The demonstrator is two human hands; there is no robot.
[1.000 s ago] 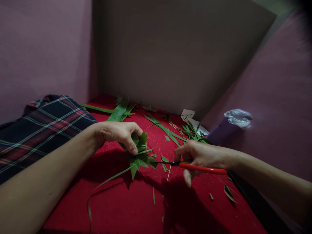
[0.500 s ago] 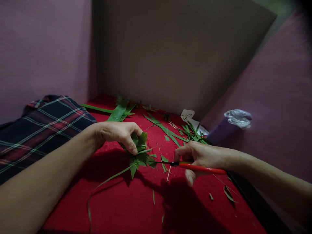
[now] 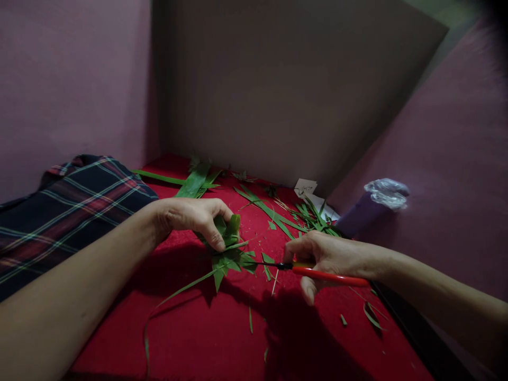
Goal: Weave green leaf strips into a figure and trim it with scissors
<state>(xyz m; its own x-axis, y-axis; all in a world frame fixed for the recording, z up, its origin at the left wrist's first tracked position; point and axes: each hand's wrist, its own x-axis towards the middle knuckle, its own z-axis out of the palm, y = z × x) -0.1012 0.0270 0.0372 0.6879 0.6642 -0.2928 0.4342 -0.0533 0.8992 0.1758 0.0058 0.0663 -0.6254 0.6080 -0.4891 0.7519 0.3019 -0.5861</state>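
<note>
My left hand (image 3: pixel 202 219) is closed, thumb and fingers pinching a folded green leaf piece (image 3: pixel 228 259) with pointed, cut ends. A long thin leaf strip (image 3: pixel 174 291) trails from it down toward the near edge. In my right hand (image 3: pixel 317 254) is a pair of scissors (image 3: pixel 329 276) with red-orange handles. Their dark blades point left, and the tip reaches the pointed ends on the right side of the leaf piece. Whether the tip touches or only overlaps them in view I cannot tell.
Leaf strips and scraps (image 3: pixel 317 217) are strewn over the red cloth (image 3: pixel 198 333). Wide leaf blades (image 3: pixel 194 180) lie at the back left. White paper (image 3: pixel 305 187) rests at the back, near a purple object topped with clear plastic (image 3: pixel 365 209). Plaid fabric (image 3: pixel 79 211) lies at left.
Almost nothing differs. Both hands, the leaf piece and the scissors hold nearly the same positions, with only a very slight shift in the view.
</note>
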